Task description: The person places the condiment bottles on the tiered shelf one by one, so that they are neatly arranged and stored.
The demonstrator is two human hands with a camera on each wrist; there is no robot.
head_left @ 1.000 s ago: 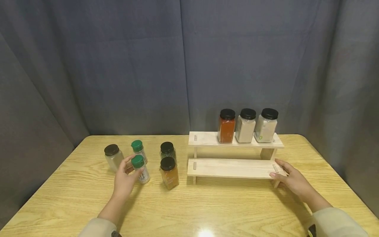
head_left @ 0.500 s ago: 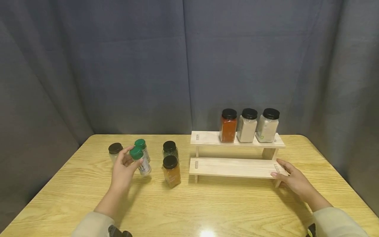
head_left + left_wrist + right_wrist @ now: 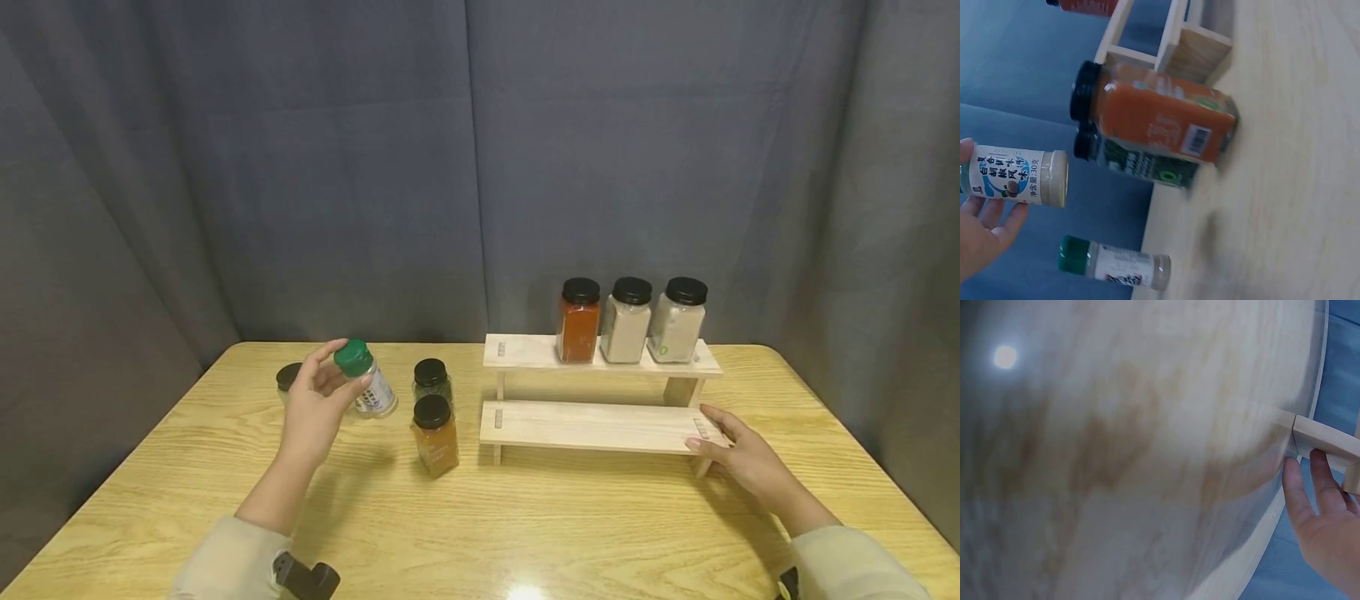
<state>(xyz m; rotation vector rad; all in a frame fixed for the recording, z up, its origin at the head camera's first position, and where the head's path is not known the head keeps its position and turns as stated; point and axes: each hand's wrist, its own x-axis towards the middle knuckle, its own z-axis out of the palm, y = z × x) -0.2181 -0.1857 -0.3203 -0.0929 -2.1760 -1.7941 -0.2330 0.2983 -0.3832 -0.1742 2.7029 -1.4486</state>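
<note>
My left hand (image 3: 318,408) holds a green-capped spice shaker (image 3: 375,396) near its cap, raised above the table and tilted. The left wrist view shows this shaker's printed label (image 3: 1007,174). A second green-capped shaker (image 3: 1124,267) stands on the table there; in the head view the held one hides it. My right hand (image 3: 746,454) grips the right end of a two-tier wooden rack (image 3: 592,425), thumb on the lower board. In the right wrist view, fingertips touch the rack's wooden end piece (image 3: 1325,440).
An orange spice jar (image 3: 437,446) stands in front of a dark green one (image 3: 431,383), left of the rack. Behind my left hand is a dark-lidded jar (image 3: 287,377). The upper tier bears a red jar (image 3: 578,329) and two pale jars (image 3: 626,329). A grey curtain (image 3: 360,167) hangs behind.
My left hand has lifted the green-capped shaker off the table and moved it up and slightly right, away from me. The right hand stays on the rack.
</note>
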